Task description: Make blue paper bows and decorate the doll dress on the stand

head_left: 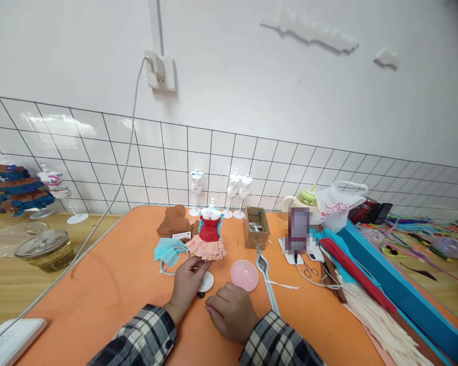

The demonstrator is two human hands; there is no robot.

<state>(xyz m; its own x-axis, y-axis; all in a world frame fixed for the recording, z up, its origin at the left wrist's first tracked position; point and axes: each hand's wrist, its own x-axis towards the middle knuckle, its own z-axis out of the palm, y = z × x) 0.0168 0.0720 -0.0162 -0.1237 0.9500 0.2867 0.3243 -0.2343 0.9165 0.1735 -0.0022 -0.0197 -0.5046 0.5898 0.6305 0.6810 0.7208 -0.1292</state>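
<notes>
Plaid sleeves (pixel 139 338) are lying over the near part of the orange tabletop (pixel 95 284). The left hand (pixel 186 280) is pinching the stem of a miniature dress form (pixel 210 227) just below its pleated peach skirt, the fingertips being partly hidden. The form is standing near the middle of the surface on a round white base (pixel 206 281). The right hand (pixel 232 312) is curling to the right of that base; whether it is holding anything cannot be told.

Risk: the form is carrying its dress high above a small base, so a sideways pull could be tipping it. The hem is hanging close over the fingers; lifting carelessly could be creasing its pleats.

Surroundings: blue crepe paper (pixel 169 254) is lying immediately left of the form, brown fabric (pixel 171 219) behind it towards the far edge. A pink dish (pixel 245 275) is sitting just beyond the right hand, blocking a direct slide forward. A cardboard box (pixel 256 240) is standing towards the far edge; scissors (pixel 310 271) and a red strip (pixel 354 272) are occupying the right side.
</notes>
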